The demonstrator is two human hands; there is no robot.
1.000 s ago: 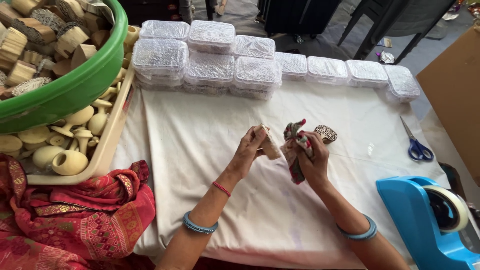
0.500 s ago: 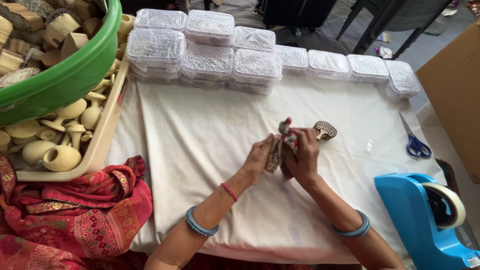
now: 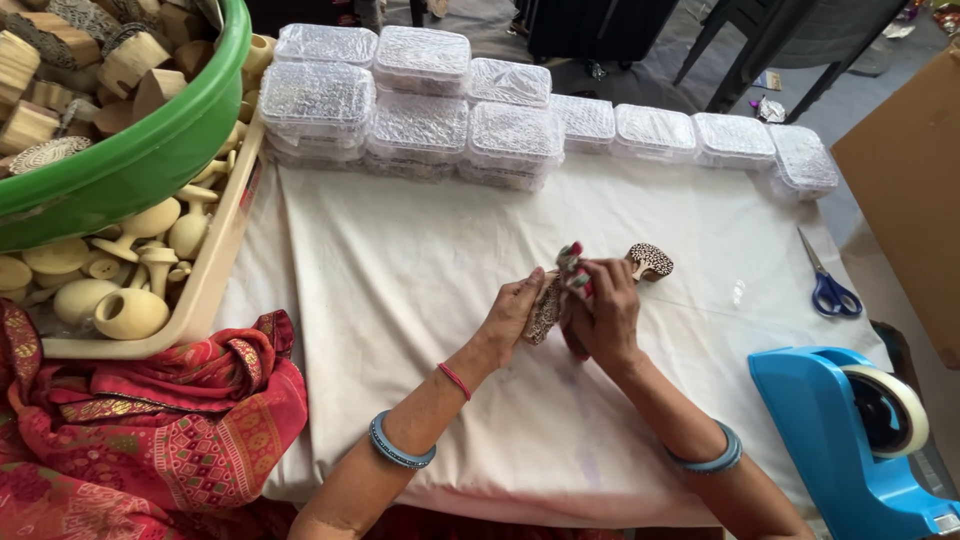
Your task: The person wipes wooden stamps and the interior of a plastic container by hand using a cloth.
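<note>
Both forearms reach up from the lower edge and meet near the middle. The left hand (image 3: 512,312) curls its fingers inward, thumb side up, pressed against the right hand (image 3: 603,312). The right hand is closed in a loose fist, knuckles upward. Both wrists are slightly bent, the elbows spread apart.

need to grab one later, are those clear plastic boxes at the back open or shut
Shut: every clear plastic box in the rows along the table's far edge has its lid on; several are stacked.

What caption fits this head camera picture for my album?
Two hands, left and right, hold a carved wooden block over a white cloth.
</note>
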